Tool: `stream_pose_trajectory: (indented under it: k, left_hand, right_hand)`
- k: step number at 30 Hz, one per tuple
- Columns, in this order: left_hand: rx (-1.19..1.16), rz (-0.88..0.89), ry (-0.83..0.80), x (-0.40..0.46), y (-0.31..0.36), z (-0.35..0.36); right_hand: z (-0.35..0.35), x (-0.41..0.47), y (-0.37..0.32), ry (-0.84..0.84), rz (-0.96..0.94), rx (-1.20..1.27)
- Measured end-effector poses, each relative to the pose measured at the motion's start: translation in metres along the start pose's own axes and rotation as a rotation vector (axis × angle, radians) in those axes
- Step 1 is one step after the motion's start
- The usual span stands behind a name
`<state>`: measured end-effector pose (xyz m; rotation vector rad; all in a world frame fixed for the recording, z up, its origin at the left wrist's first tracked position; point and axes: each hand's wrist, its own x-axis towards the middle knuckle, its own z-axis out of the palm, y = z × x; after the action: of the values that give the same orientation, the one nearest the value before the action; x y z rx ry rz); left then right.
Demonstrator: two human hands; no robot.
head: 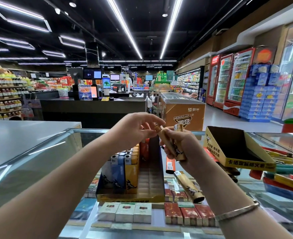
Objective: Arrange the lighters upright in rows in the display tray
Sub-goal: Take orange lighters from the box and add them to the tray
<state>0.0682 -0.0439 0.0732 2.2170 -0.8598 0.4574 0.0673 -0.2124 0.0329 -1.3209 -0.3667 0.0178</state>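
Midway, by the look of it: right hand [178, 144] grips a small bunch of tan lighters [174, 147] as a stock to feed from, tops up and tilted left; left hand [138, 128] pinches the top of one [158, 129], prob. to draw it off so it can go in singly and cap-up; both hands hover above the tray [130, 198], clear of it.

Tray sits on the glass counter [44, 152], straight below the hands; standing lighters [123, 168] (white, blue, orange) fill its left side in rows, packed touching so they prop each other upright; right side is bare floor, so that's the open room; a red one [144, 149] stands at the back, near the rear wall. Next slot is just beside the orange column, I'd judge; drop in from above, since the front lip is low but the right wall and the neighbours box it in.

Loose tan lighter [188, 187] lies flat on the glass just right of the tray; an orange one [170, 164] behind it; both within reach. Empty box [249, 162] w/ yellow rim is propped further right, well apart, over a heap of more lighters; no bar to the hands.
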Motion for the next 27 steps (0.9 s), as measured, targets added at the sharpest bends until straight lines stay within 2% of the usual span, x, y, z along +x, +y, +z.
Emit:
stream_pose_trajectory:
  k: [3, 8, 11, 15, 20, 24, 27]
  left_hand:
    - [-0.082, -0.025, -0.022, 0.0, 0.001, -0.009]
    - [-0.166, -0.082, -0.152, -0.002, 0.003, -0.025]
    - [-0.202, -0.066, -0.136, -0.004, 0.005, -0.027]
    - [-0.197, -0.077, 0.025, -0.003, 0.005, -0.021]
    - [-0.095, -0.129, 0.195, 0.0, 0.001, -0.016]
    - [0.083, -0.15, 0.213, 0.007, 0.001, -0.009]
    - [0.174, -0.155, 0.153, 0.012, 0.004, -0.008]
  right_hand:
    - [0.001, -0.001, -0.001, -0.119, 0.047, 0.011]
    - [0.001, -0.002, 0.0, -0.252, 0.086, 0.006]
    - [0.001, -0.002, 0.0, -0.289, 0.085, 0.02]
    - [0.0, 0.002, 0.001, -0.111, 0.046, 0.054]
    - [-0.002, 0.004, 0.002, 0.098, 0.063, -0.072]
    - [-0.004, 0.003, 0.006, 0.182, 0.147, -0.121]
    - [-0.005, 0.003, 0.007, 0.212, 0.168, -0.118]
